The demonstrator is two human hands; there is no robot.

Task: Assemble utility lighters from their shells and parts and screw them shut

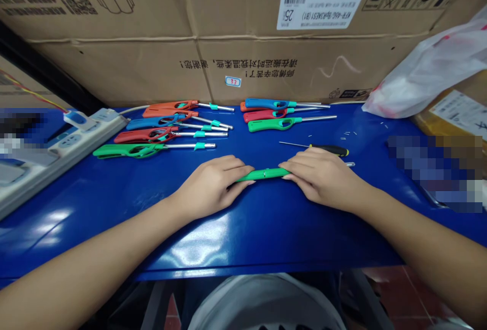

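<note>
Both hands grip a green stick lighter (262,174) just above the blue table, its narrow edge turned up. My left hand (216,183) is closed round one end, thumb and fingers pinching it. My right hand (323,178) closes on the other end and hides part of it. A metal tip (350,164) shows past the right hand, probably the lighter's tube. Just beyond that hand lies a screwdriver (329,150) with a black and yellow handle. Behind my left hand lies another green lighter (129,150), with a teal piece on its metal tube.
Several more lighters lie in two groups, including a red lighter (146,134) and a blue lighter (266,103). A power strip (72,140) runs along the left. Cardboard (152,74) walls the back. A plastic bag (426,71) sits at right. Small metal bits dot the table (266,233).
</note>
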